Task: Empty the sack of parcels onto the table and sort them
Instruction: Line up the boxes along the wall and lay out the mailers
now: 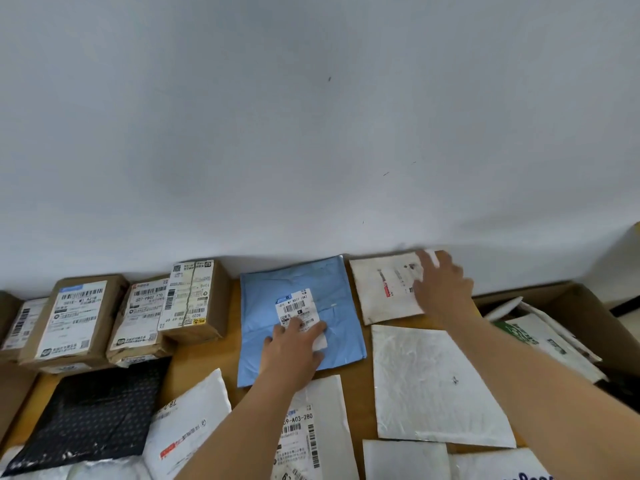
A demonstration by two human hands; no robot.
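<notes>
The blue mailer (301, 317) looked like smooth matt plastic film, faintly creased, with a paper label stuck on. The brown boxes (194, 303) were plain matt cardboard. The silver-white mailer (433, 386) was crinkled and a bit shiny. The black bag (93, 414) was dimpled bubble plastic. The tabletop (360, 386) was seen as smooth wood.

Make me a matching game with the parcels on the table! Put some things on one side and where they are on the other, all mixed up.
Things:
1. blue mailer
2. black dotted mailer
3. cardboard boxes
4. white mailer by the wall

Places:
A. under the right hand
B. near left of the table
C. under the left hand
D. in a row at the far left

Pairs: 1-C, 2-B, 3-D, 4-A
</notes>
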